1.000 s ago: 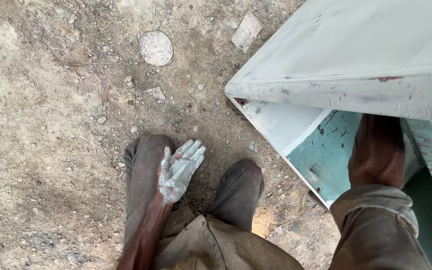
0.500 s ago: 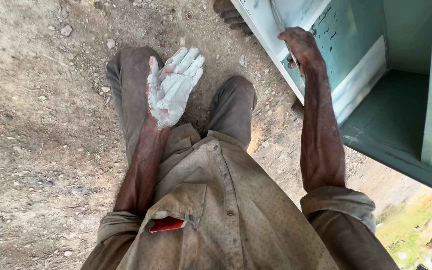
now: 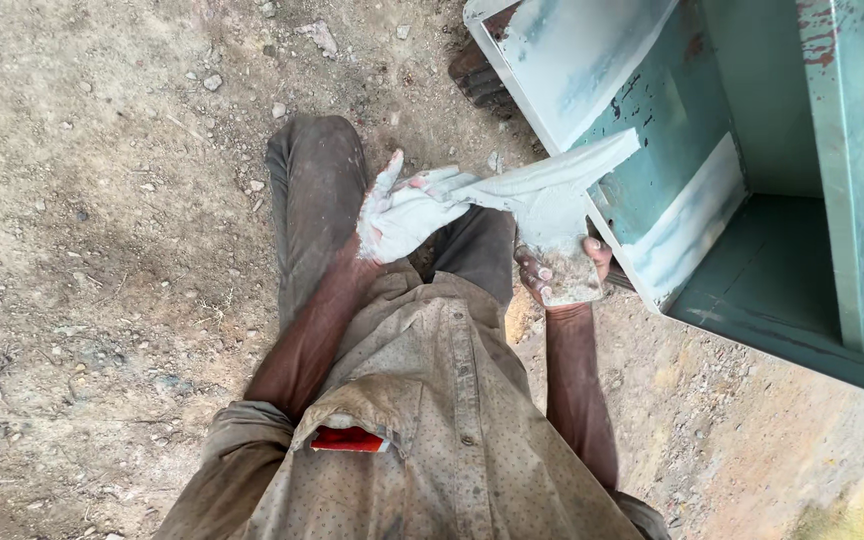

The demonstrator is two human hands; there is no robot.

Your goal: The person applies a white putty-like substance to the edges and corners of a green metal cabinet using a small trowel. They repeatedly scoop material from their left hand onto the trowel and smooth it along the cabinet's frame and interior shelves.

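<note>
Right hand: I see it clenched on a putty-caked scraper, handle hidden.
Left hand: released, palm smeared white, touching the blade tip.

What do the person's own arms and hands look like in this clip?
Both forearms are bare, with dusty tan dotted shirt sleeves rolled above the elbows. The left hand is coated in whitish paste across palm and fingers. The right hand has only pale smears on its fingertips. No gloves.

Teal cabinet, white-coated left hand, dotted khaki shirt
</note>
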